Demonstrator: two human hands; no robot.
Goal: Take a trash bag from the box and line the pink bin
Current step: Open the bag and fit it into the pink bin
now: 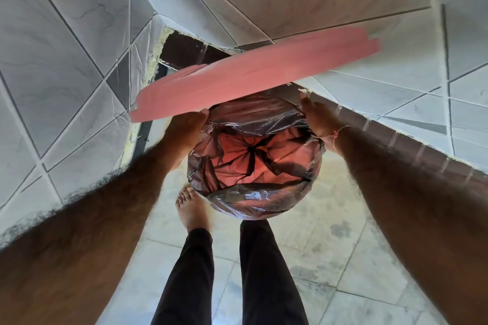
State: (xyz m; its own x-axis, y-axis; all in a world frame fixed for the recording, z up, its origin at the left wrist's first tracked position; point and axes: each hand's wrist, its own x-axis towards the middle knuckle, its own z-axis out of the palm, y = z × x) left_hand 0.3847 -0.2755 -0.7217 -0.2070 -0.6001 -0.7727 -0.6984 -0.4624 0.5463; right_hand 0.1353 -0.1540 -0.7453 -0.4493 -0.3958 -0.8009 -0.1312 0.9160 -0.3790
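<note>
Tucking trash bag [253,145] over pink bin [253,203] rim; left hand [184,132] and right hand [318,120] pinch film at opposite far sides, lid [253,74] raised behind

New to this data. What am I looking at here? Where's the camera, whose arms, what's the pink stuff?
There is no robot: a person is working with bare hands. The single picture comes from a wide-angle camera on the person's head, looking down, so straight lines bend.

The round thing in the middle is the pink bin, standing on the tiled floor. A dark, see-through trash bag already sits inside it and folds over the rim. The blurred pink slab above is the bin's lid, raised.

The left hand and right hand are at opposite sides of the rim, on the bag; the exact grip is hard to see. Below are the person's legs and a bare foot.
</note>
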